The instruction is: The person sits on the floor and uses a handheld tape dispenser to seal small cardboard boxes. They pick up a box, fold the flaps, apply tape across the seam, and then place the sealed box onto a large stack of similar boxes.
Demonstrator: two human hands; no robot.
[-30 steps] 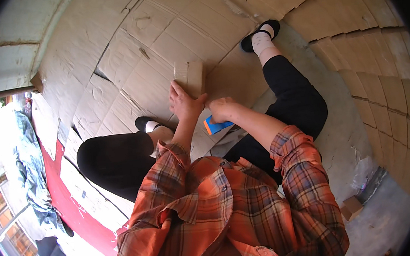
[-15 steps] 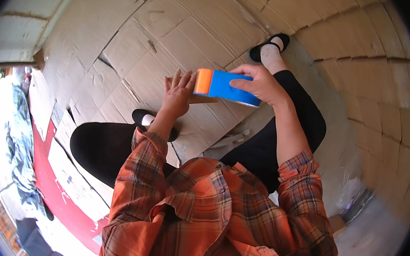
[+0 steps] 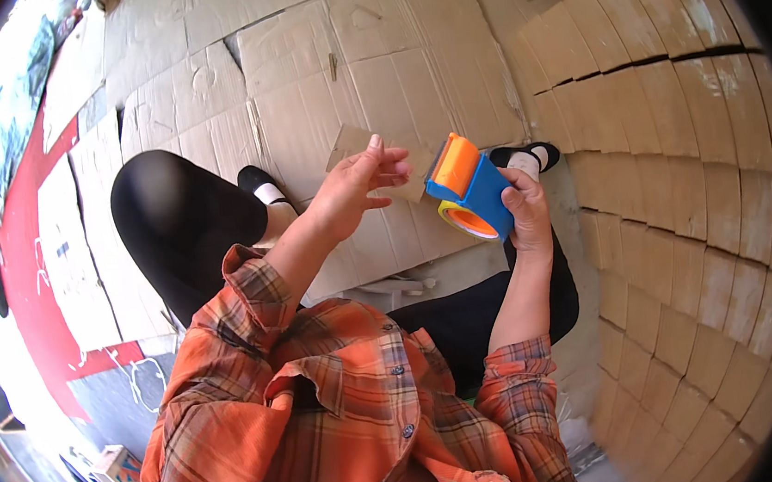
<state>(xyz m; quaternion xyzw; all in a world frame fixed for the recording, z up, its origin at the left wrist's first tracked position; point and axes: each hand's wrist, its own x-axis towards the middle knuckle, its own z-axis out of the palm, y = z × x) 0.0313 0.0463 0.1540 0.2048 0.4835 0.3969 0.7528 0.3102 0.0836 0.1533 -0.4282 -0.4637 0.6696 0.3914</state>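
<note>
Since the earlier picture, the blue plastic tape dispenser with an orange roller and an orange-rimmed tape roll [image 3: 471, 191] has been lifted clear of the left hand and is now sitting only in the right hand [image 3: 525, 218], held further to the person's right and a little higher in view. The right hand is gripping it from below and behind, fingers curling around the blue body and the thumb lying along its side, so the orange roller is pointing up and away from the person. The left hand [image 3: 355, 188] is hovering just beside the dispenser on its left, not touching it, with its fingers loosely half-curled and slightly spread; its fingertips [image 3: 395, 168] are reaching toward the orange roller. Whether a strip of tape is running between them cannot be told. Behind the left hand a small flat piece of brown cardboard [image 3: 349, 141] is lying on the floor of flattened cardboard sheets [image 3: 386, 46]. To the right a stack of folded brown cardboard boxes [image 3: 672, 120] is rising beside the person's outstretched leg in black trousers [image 3: 468, 317].
</note>
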